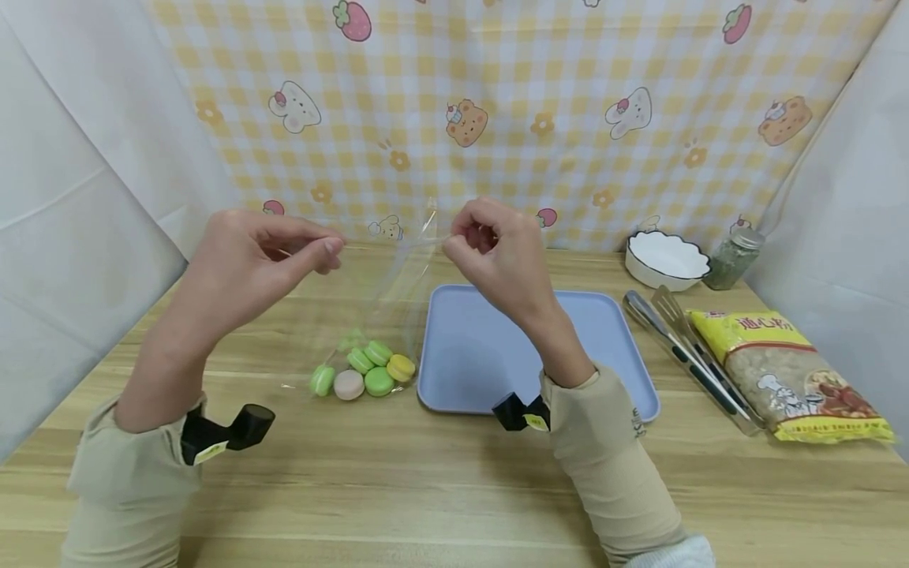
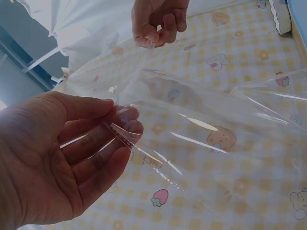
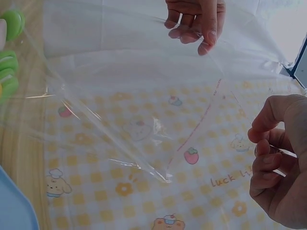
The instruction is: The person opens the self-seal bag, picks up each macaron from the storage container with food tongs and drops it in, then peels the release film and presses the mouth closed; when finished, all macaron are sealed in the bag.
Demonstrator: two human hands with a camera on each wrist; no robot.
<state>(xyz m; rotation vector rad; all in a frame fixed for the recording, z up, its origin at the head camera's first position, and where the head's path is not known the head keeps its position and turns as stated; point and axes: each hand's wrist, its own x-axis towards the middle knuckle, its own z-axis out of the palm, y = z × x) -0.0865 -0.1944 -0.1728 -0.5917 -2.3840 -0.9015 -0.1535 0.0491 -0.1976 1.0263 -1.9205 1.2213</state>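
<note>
A clear plastic bag (image 1: 398,292) hangs between both hands, its upper edge stretched across. Several green, yellow and pale macarons (image 1: 379,382) lie at its bottom on the table. My left hand (image 1: 245,272) pinches one side of the edge between thumb and fingers; the left wrist view shows the film (image 2: 158,139) running out from that left hand (image 2: 72,158). The right hand (image 1: 497,252) pinches the other side, fingers curled. In the right wrist view the right hand (image 3: 283,158) is at the right and the left hand (image 3: 196,21) at the top.
A blue tray (image 1: 469,355) lies right of the macarons. Farther right are tongs (image 1: 682,347), a slotted spatula (image 1: 671,308), a yellow food bag (image 1: 795,379), a white scalloped bowl (image 1: 666,260) and a glass jar (image 1: 733,260). A checked cloth (image 1: 497,142) hangs behind the table.
</note>
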